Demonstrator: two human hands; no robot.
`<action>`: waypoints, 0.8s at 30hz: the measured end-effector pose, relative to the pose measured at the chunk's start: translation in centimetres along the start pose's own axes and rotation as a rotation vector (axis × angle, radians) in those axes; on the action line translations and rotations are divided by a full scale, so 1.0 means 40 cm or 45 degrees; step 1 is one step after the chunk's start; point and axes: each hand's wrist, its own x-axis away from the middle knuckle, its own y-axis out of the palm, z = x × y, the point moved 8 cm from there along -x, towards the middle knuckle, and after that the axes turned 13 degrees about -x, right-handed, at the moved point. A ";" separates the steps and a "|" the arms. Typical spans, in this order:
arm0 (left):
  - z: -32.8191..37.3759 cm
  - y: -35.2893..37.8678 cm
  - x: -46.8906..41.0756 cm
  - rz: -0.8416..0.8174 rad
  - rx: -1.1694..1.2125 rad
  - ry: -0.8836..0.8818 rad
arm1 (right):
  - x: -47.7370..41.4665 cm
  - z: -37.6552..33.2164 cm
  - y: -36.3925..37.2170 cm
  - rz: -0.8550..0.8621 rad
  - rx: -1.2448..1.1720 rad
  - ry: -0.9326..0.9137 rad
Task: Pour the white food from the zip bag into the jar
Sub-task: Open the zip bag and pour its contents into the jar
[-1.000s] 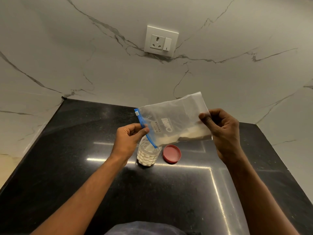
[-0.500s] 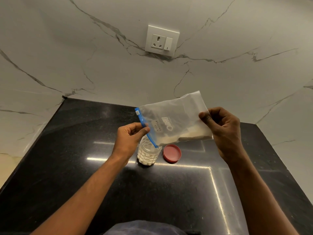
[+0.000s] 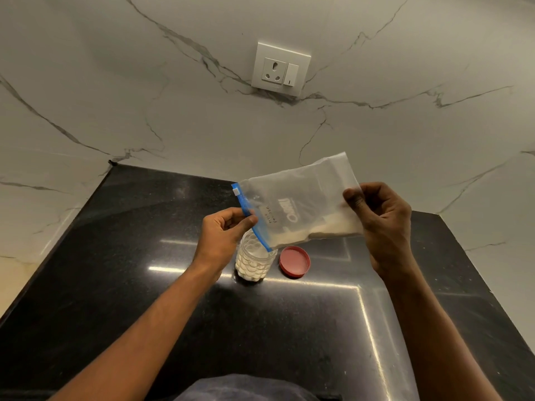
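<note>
A black, shiny worktop (image 3: pixel 144 285) lies under the left hand (image 3: pixel 221 235) and the right hand (image 3: pixel 382 227). A round red lid (image 3: pixel 294 261) lies flat on it, lower than the hands and between them. Behind the hands stands a white wall (image 3: pixel 115 82) with thin grey lines like cracks. A white socket plate (image 3: pixel 280 69) with a switch (image 3: pixel 292 74) sits on the wall, high above the hands. Some dark cloth (image 3: pixel 246 389) shows at the bottom edge, closer to the person than the hands.

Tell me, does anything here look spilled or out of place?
Nothing stands out. The jar stands upright on the counter, its red lid lying beside it, no spill visible. The left hand and right hand hold the zip bag over the jar.
</note>
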 end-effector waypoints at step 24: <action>-0.020 0.005 -0.002 0.020 0.018 -0.092 | -0.004 -0.023 0.061 -0.125 0.143 -0.067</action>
